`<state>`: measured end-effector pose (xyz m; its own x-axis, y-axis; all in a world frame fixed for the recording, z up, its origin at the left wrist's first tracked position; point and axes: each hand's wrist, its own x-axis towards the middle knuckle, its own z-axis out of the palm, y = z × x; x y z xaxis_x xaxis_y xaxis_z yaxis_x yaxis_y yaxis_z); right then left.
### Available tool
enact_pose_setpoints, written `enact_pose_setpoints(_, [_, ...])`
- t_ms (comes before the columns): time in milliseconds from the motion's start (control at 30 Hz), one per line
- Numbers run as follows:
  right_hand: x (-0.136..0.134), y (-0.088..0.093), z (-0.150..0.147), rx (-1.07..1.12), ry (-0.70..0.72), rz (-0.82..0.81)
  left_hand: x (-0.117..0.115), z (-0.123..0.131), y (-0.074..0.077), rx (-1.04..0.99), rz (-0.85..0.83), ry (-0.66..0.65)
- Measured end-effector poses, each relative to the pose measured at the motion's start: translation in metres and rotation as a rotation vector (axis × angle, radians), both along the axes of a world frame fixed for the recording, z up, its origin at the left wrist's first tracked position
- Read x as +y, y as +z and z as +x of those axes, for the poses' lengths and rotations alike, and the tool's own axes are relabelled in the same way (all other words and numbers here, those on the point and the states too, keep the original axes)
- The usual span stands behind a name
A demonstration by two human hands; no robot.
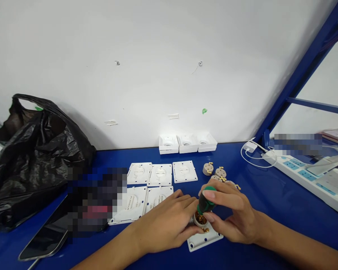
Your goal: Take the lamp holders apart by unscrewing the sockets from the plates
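Near the front of the blue table, a white square plate [197,241] lies with a round fitting [200,219] on it that has brass-coloured metal inside. My left hand [169,221] is closed around the left side of this fitting and rests over the plate. In my right hand [236,213] is a short green and black screwdriver [206,198], pinched between thumb and fingers and tilted down over the fitting. The screwdriver's tip is too small to make out. Several round beige pieces with brass tabs [208,169] lie just beyond my right hand.
Several white plates [185,171] lie left of centre. Three white boxes [169,144] stand against the wall. A black bag [45,150] and a phone [45,234] are at the left. White power strips [312,180] and a cable lie at the right beside a blue frame [298,71].
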<state>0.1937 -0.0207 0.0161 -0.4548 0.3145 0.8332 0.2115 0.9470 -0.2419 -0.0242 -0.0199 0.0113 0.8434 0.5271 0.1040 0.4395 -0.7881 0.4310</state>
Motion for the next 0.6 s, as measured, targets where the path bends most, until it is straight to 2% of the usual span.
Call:
enact_pose_setpoints(433, [-0.0031,0.0044,-0.0012,-0.028,0.025,-0.003,0.0031,0.0003,-0.0014,0.012,-0.018,-0.024])
enact_pose_setpoints(600, [-0.0023,0.0027,-0.0016,-0.022,0.010,-0.013,-0.0003,0.0000,-0.0019,0.000,0.023,0.004])
